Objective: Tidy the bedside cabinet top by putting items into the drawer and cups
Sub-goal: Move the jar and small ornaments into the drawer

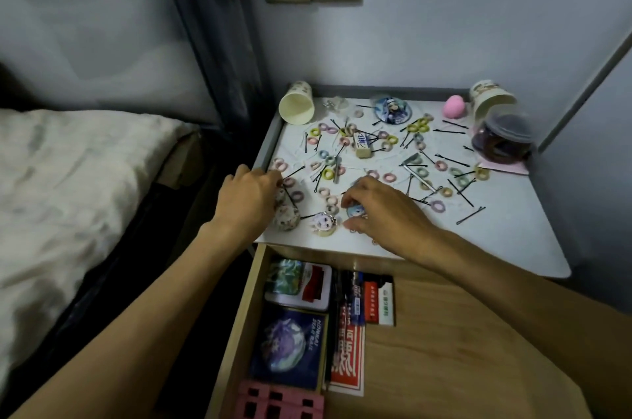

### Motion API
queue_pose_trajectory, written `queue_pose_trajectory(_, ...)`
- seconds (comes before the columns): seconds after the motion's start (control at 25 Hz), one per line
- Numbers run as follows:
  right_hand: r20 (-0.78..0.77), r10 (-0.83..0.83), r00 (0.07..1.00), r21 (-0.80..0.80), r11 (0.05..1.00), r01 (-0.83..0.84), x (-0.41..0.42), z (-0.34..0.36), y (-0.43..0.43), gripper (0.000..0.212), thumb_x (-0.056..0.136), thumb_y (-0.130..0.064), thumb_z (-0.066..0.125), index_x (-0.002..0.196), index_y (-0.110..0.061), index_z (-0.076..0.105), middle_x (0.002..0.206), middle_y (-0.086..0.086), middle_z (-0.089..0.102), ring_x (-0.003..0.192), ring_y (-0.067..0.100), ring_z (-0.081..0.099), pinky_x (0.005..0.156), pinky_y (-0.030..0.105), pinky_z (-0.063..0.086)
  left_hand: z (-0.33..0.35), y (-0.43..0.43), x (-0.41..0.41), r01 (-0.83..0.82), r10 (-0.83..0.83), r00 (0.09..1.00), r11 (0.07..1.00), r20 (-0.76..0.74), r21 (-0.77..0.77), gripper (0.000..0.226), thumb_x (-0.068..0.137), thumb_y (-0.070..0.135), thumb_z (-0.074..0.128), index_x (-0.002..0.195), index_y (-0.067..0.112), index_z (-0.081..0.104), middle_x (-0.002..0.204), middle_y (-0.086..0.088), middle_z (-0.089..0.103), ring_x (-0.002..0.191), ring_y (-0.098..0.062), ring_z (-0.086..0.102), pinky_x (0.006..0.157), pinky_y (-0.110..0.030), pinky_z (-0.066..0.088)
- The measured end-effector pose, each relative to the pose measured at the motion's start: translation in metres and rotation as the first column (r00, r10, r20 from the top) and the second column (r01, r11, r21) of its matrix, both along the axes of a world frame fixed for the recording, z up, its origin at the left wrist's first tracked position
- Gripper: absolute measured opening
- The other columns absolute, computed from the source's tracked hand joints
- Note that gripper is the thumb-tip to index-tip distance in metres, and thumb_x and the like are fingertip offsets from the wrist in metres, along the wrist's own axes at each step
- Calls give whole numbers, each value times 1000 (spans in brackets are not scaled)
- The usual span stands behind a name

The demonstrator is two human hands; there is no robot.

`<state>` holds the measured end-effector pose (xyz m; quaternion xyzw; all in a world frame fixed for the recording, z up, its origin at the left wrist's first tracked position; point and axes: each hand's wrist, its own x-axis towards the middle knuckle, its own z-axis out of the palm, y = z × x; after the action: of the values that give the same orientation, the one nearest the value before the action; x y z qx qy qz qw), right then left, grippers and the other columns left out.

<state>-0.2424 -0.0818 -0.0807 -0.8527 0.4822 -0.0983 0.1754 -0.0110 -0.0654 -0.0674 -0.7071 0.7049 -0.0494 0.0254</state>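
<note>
my right forearm covers much of the open drawer (427, 333) on its right side, so i log only its left strip: a tin with a red label (301, 285), a dark card box with a purple figure (289, 346), a red pack (347, 360), markers and a small red-and-white box (378, 302), and a pink slotted block (280, 403) cut off by the lower edge. the cabinet top (496, 230) is strewn with small pastel hair rings (328, 175) and black bobby pins (470, 215). at the back left a paper cup (297, 107) lies on its side with its mouth toward me, showing nothing inside; at the back right a second paper cup (492, 100) is also tipped, with its interior hidden. just in front of it a clear lidded jar (502, 141) holds dark coiled things, possibly hair ties; the blur is too heavy to tell. left hand (249, 203) rests at the top's left edge, fingers curled together over a floral fabric piece (286, 216); whether they clamp it i cannot tell. right hand (379, 210) is near the front edge, thumb and fingertips closed on a small blue round badge (355, 211), mostly hidden beneath them. a pale round badge with a face (324, 223) lies free between the two hands.
</note>
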Motion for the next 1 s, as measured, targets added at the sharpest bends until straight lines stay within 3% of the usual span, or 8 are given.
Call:
queue_pose_trajectory(0.12, 58, -28, 998, -14, 999, 29, 3, 2, -1, 31, 88, -36, 68, 116, -25, 61, 116, -5, 52, 105, 16, 57, 85, 36, 49, 5, -1, 4, -7, 9, 999, 999, 42, -47, 39, 95, 21, 54, 132, 14, 50, 117, -14, 59, 107, -36, 51, 81, -42, 41)
queue_pose_trajectory(0.2, 97, 6, 995, -24, 1000, -4, 10, 5, 3, 34, 87, -40, 68, 117, -27, 61, 113, -7, 52, 105, 15, 57, 84, 35, 49, 13, 3, 7, 3, -5, 999, 999, -36, -46, 45, 96, 27, 54, 139, 17, 44, 115, -17, 59, 103, -38, 54, 83, -43, 45)
queue_pose_trajectory(0.28, 82, 78, 994, -14, 997, -77, 17, 6, 8, 41, 86, -44, 68, 123, -28, 59, 114, -11, 50, 104, 12, 55, 80, 31, 45, 21, 13, 4, 48, -37, 983, 997, -181, 58, 50, 96, 30, 54, 144, 25, 39, 120, -17, 55, 105, -36, 56, 85, -40, 48)
queue_pose_trajectory(0.4, 1, 148, 989, -49, 988, -148, 25, 5, 12, 48, 86, -44, 68, 129, -27, 57, 117, -10, 49, 106, 11, 53, 76, 25, 38, 16, 27, -9, 146, -108, 976, 970, -191, 197, 46, 96, 36, 53, 141, 29, 44, 129, -15, 47, 110, -35, 57, 89, -38, 48)
queue_pose_trajectory(0.68, 1, 123, 992, -51, 991, -122, 33, 11, 12, 41, 79, -38, 76, 111, -25, 53, 113, -10, 53, 97, 13, 55, 72, 32, 45, 5, 25, -15, 207, -192, 972, 972, -135, 107, 40, 94, 28, 58, 133, 21, 52, 122, -12, 54, 106, -32, 59, 83, -39, 51)
queue_pose_trajectory(1.0, 66, 133, 989, -130, 984, -124, 32, 10, 20, 41, 78, -29, 78, 110, -20, 54, 116, -10, 48, 88, 8, 51, 59, 13, 32, 3, 23, -13, 188, -187, 963, 982, -194, -15, 32, 96, 30, 54, 126, 18, 55, 112, -13, 60, 94, -33, 62, 75, -38, 52)
